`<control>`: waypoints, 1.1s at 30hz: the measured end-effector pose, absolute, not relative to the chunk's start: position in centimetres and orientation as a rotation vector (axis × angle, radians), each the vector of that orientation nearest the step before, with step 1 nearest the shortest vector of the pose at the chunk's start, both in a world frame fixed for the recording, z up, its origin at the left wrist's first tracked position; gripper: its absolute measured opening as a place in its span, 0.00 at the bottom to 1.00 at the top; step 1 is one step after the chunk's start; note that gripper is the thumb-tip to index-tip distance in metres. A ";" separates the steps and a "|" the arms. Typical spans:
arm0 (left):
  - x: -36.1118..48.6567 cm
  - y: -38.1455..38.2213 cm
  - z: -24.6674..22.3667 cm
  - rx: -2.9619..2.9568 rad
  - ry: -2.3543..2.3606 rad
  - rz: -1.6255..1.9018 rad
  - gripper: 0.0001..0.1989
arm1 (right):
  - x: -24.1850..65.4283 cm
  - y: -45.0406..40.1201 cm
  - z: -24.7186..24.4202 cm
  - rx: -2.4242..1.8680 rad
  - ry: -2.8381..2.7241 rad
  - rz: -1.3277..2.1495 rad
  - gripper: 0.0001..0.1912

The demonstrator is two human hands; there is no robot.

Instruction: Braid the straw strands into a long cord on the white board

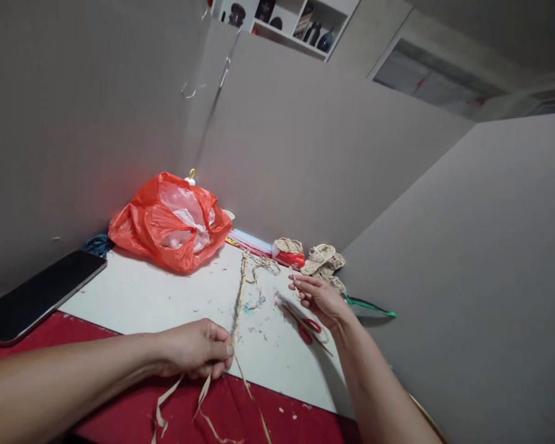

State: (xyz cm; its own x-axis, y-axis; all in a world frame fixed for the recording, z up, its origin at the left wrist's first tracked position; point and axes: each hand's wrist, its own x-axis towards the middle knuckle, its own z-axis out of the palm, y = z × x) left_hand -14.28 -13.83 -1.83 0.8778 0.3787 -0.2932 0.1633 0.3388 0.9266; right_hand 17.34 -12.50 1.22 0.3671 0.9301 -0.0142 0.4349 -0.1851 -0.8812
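Note:
A narrow plaited straw braid [241, 290] stretches over the white board toward the back. My left hand [208, 348] pinches its near end between thumb and fingers, and loose straw strands [205, 394] hang below over the board's front edge. Raised above the right part of the board, my right hand [321, 299] has its fingertips together on a thin pale straw strip [296, 288]. Red-handled scissors [309, 331] lie under and beside that hand. Thin loose strands [259, 280] curl on the board just right of the braid.
A bulging red plastic bag [171, 225] sits at the back left, near a phone [41, 296]. Woven straw pieces [324, 262] are heaped at the back right. A green-edged tool [370, 304] juts out by my right wrist. Grey partitions enclose the white board [176, 302].

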 end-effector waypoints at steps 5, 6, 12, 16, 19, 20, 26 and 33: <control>-14.3 -13.8 -1.8 1.237 0.508 0.134 0.11 | 17.2 -13.5 -0.9 -1.845 -1.174 0.609 0.15; -14.3 -13.8 -1.8 1.237 0.503 0.131 0.12 | 17.2 -13.4 -1.1 -1.884 -1.173 0.549 0.14; -14.2 -13.8 -1.9 1.236 0.475 0.133 0.14 | 15.4 -11.3 -1.1 -2.029 -1.330 0.226 0.09; -14.2 -13.7 -2.1 1.223 0.458 0.138 0.12 | 12.6 -8.7 -2.1 -2.132 -1.453 0.281 0.06; -14.3 -13.7 -2.1 1.220 0.481 0.138 0.11 | 11.6 -7.3 -2.9 -2.201 -1.447 0.374 0.08; -14.3 -13.7 -2.1 1.223 0.488 0.141 0.11 | 11.7 -7.2 -3.0 -2.207 -1.433 0.414 0.09; -14.3 -13.8 -2.0 1.224 0.498 0.145 0.13 | 14.1 -10.4 -1.6 -2.015 -1.281 0.703 0.11; -14.3 -13.6 -2.4 1.223 0.483 0.137 0.13 | 13.7 -14.4 -1.0 -1.603 -1.069 1.008 0.19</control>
State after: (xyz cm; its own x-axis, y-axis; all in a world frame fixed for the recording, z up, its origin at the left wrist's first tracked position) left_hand -14.31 -13.62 -2.40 0.8915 0.3548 -0.2818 0.1542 0.3472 0.9250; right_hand 13.68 -14.43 -1.05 0.2843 0.9497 -0.1311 0.1862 -0.1888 -0.9642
